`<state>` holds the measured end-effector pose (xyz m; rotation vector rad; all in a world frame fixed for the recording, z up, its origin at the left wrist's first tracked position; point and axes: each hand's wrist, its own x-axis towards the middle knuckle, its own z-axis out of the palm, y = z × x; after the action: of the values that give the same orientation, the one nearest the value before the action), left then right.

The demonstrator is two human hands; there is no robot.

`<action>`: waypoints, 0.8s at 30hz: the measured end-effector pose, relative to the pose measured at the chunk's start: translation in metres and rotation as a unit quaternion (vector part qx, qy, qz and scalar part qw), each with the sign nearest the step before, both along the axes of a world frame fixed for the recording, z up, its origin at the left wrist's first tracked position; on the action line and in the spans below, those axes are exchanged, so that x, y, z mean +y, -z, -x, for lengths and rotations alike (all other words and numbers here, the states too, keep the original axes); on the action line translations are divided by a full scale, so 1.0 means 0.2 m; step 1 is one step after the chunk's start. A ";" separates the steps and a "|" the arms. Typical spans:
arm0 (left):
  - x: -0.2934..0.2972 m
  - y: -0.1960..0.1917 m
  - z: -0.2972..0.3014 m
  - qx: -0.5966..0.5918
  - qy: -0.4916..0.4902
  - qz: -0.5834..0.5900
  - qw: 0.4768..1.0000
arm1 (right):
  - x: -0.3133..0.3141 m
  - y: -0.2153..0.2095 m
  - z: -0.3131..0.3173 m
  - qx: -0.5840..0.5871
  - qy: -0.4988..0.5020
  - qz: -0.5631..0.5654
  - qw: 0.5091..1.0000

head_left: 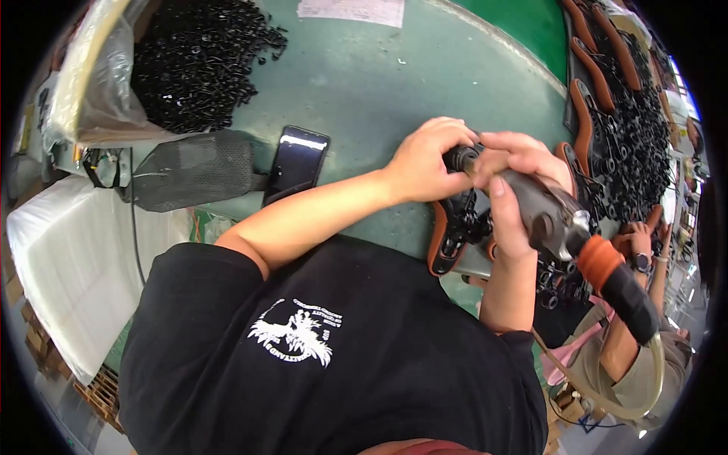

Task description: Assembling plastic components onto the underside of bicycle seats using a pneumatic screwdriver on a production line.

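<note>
Right hand (509,199) wrapped around a grey pneumatic screwdriver with an orange collar and black hose (557,224). Left hand (425,163) pinching its black tip over an orange-edged black plastic part (453,231) on the green worktop (394,83). Left of that part, a black smartphone (296,161); further left, a heap of black screws (196,57).

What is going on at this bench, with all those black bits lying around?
A person in a black shirt is working at a green table with a grey air-driven screwdriver. The right hand grips its body, while the left hand steadies its front end over a brown-and-black part. A heap of small black pieces lies further back, a dark phone rests nearby, and a stack of similar parts lies to the right.
</note>
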<state>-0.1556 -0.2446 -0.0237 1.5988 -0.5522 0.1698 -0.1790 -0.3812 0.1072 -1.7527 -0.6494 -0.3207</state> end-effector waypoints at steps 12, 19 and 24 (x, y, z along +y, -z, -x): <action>1.15 -0.05 -0.48 -0.100 -0.258 -0.546 0.790 | -0.16 -0.28 0.36 -0.069 -0.023 -0.164 0.984; 0.72 -0.27 -0.31 0.238 -0.050 -0.023 0.970 | -0.21 -0.31 0.47 -0.075 -0.013 -0.226 0.971; 0.19 -0.45 0.15 0.529 0.300 0.281 0.742 | -0.28 -0.33 0.52 -0.094 -0.036 -0.267 0.959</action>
<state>-0.1863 -0.2072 0.0662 0.6457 -0.0480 -0.9459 -0.2827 -0.4371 0.1728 -1.1886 -0.6842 -0.5611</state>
